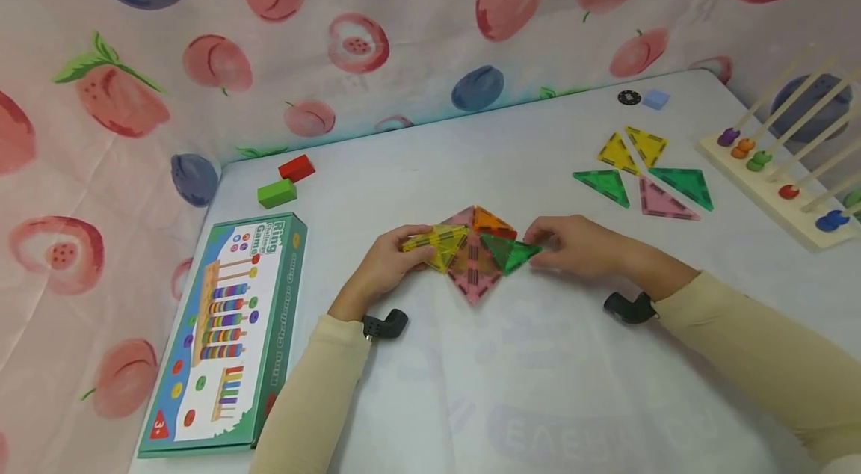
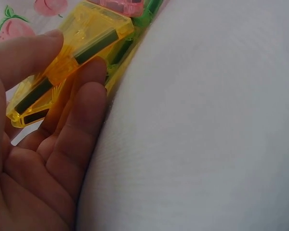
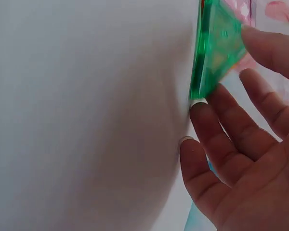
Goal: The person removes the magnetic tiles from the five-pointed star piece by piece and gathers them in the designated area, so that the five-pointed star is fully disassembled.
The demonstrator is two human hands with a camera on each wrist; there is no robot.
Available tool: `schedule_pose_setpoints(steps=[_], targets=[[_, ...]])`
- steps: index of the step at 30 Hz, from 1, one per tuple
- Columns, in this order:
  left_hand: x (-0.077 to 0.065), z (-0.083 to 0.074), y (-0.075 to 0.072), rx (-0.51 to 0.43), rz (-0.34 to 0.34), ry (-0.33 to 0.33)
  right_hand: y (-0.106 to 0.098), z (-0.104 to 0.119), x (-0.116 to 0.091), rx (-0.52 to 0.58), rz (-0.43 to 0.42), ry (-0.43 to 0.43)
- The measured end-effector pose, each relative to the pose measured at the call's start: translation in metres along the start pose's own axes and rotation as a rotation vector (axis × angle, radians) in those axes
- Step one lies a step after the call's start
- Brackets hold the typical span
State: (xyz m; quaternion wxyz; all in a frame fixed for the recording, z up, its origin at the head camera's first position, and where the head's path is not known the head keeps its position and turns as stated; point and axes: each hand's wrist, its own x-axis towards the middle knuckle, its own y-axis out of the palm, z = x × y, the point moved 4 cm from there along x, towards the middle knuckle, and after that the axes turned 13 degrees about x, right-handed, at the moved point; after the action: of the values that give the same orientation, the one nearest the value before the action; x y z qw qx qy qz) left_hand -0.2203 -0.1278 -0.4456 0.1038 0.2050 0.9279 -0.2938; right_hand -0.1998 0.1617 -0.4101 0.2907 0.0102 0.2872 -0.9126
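In the head view, my left hand (image 1: 389, 262) pinches a yellow triangular magnetic tile (image 2: 94, 36) at the left of a tile cluster. The thumb lies on its upper face, with fingers beneath. My right hand (image 1: 572, 244) is at the cluster's right side. Its thumb and fingertips touch the edges of a green triangular tile (image 1: 511, 253) near one corner, in a light pinch. Between the hands are pink tiles (image 1: 473, 276) and an orange tile (image 1: 494, 221). The wrist views show only part of the cluster.
At the right lie loose yellow (image 1: 647, 146), green (image 1: 603, 185) and pink tiles (image 1: 662, 199). A pegged wooden stand (image 1: 773, 194) is beyond them. A game box (image 1: 222, 332) lies left, below green (image 1: 277, 194) and red blocks (image 1: 297, 168). A black chip (image 1: 628, 98) and blue block (image 1: 655, 99) lie far back.
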Motion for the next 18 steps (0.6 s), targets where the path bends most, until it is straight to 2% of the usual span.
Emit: schedule_pose_setpoints(steps=[6,11,15,18], targets=[[-0.001,0.001,-0.001,0.020,-0.013,0.011,0.010,0.011,0.007,0.032,0.019,-0.014],[0.000,0.002,-0.002,0.025,-0.023,0.017,0.014,0.012,0.006,0.000,0.031,-0.015],[0.000,0.003,-0.001,0.009,-0.015,0.014,0.013,0.004,-0.003,-0.042,0.056,0.029],[-0.001,0.004,-0.001,0.006,-0.011,0.015,0.005,-0.006,-0.016,-0.064,0.027,0.054]])
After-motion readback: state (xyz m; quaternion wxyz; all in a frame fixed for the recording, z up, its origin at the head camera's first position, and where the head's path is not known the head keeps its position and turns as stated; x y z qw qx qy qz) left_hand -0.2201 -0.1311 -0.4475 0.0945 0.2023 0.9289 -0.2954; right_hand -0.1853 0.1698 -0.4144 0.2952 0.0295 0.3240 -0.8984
